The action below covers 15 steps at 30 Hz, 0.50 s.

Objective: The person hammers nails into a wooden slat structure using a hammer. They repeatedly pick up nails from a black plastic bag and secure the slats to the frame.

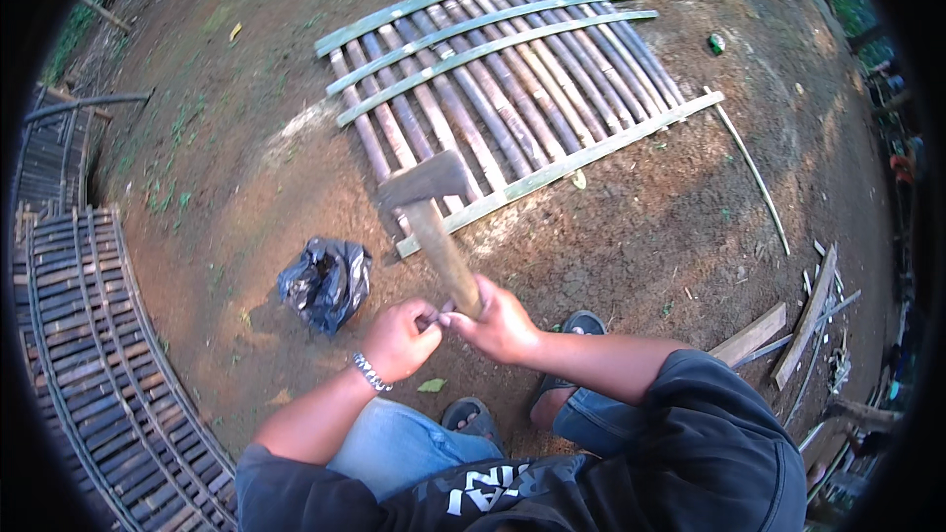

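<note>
My right hand [496, 323] is wrapped round the lower end of a hatchet's wooden handle [440, 251]. The hatchet's dark metal head [426, 180] points away from me and covers part of a bamboo panel [512, 143]. Close beside it, my left hand [399, 340] is closed, its fingertips meeting my right thumb. Something small and dark shows at the pinch, too small to name. The panel lies on the ground ahead, made of several round bamboo poles with flat greenish strips across the far part and one strip along the near edge.
A crumpled black plastic bag [325, 283] sits on the dirt at left. A slatted bamboo platform [94, 335] runs along the left side. At right lie a thin stick [754, 172] and several loose boards [806, 320]. My sandaled feet [473, 421] are just below my hands.
</note>
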Motion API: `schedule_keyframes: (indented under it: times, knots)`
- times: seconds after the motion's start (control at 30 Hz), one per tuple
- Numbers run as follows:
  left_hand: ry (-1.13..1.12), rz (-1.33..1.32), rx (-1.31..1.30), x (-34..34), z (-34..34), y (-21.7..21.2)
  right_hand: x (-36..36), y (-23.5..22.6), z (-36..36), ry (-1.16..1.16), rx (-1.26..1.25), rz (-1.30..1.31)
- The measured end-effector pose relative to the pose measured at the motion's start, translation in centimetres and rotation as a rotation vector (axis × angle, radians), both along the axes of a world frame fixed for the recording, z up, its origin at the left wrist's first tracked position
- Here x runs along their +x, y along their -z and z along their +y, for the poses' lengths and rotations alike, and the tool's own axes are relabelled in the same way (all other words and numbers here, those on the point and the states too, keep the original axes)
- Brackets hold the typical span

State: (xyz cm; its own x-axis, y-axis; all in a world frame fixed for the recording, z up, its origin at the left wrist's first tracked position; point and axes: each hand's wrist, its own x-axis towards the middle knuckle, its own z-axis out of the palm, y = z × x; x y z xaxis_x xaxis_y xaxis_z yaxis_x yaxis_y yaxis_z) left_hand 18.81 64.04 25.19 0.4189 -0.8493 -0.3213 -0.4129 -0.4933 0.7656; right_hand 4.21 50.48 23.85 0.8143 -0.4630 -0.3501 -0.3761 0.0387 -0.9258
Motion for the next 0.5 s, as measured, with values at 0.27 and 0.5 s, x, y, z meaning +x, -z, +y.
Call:
schedule_keyframes:
  times: [0.27,0.5]
  knots:
    - [0.016,0.160,0.069,-0.5,-0.5,1.0,-0.6,1.5,0.7,0.088,0.036,0.028]
    - [-0.255,0.555,-0.044,-0.4,-0.4,3.8,0.5,1.9,-0.4,0.115,0.087,0.049]
